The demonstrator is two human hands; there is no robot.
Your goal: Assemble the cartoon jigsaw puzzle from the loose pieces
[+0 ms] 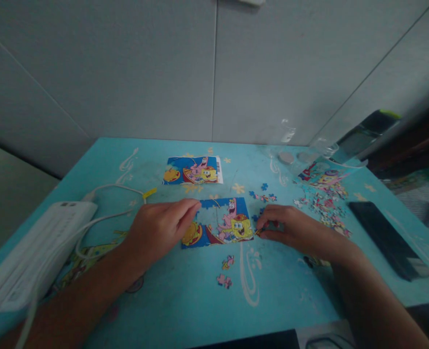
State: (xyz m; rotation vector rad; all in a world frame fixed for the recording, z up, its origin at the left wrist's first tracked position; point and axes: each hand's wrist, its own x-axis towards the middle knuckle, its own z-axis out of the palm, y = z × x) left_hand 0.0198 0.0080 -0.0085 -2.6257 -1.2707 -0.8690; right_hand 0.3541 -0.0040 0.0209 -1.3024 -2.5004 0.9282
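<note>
A partly assembled jigsaw puzzle (pixel 241 220) of cartoon figures on blue lies mid-table, with a gap in its upper left and middle. At its left edge, my left hand (pixel 163 225) has its fingers pressed together; whatever they may hold is hidden. Beside the right edge, my right hand (pixel 283 224) pinches a small puzzle piece, mostly covered by the fingers. Loose blue and pink pieces (pixel 263 197) lie just beyond that hand. Two small joined clusters (pixel 224 280) sit nearer to me. Behind the puzzle is a reference picture card (pixel 192 170) showing the same scene.
A white power strip (pixel 36 252) with cables is at the left. On the right are a heap of loose pieces (pixel 326 206), a printed bag (pixel 325 172) and a dark phone-like slab (pixel 385 237). A grey wall (pixel 145 72) stands behind the table.
</note>
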